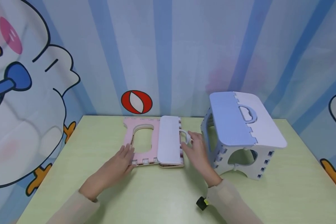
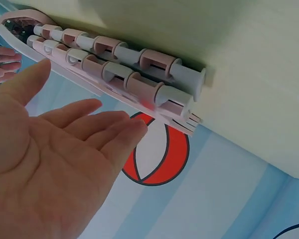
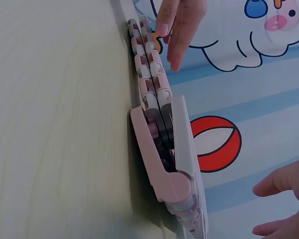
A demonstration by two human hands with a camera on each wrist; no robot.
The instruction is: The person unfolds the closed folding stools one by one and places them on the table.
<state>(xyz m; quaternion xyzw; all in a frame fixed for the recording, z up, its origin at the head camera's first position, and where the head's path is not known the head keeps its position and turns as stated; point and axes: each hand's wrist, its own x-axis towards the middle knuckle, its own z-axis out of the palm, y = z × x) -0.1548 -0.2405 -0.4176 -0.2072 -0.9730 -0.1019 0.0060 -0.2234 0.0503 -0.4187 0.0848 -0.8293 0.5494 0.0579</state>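
A pink and white folding stool [image 1: 168, 140] lies folded flat on the table, its white seat panel toward the right and its pink leg frame [image 1: 155, 137] toward the left. Over the frame's near left corner, my left hand [image 1: 109, 171] has its fingers extended. The left wrist view shows that palm [image 2: 50, 169] and its straight fingers beside the hinged edge [image 2: 124, 69]. At the stool's right side, my right hand [image 1: 199, 152] has thumb and forefinger spread about the white handle [image 1: 188, 137]. In the right wrist view these fingers [image 3: 284, 181] stand apart, with nothing pinched between them.
A blue and white folding stool [image 1: 229, 124] stands unfolded close to the right hand. A small black object [image 1: 201, 203] is by the right sleeve. The pale green table [image 1: 156, 199] meets a striped cartoon backdrop [image 1: 182, 56] at its far edge.
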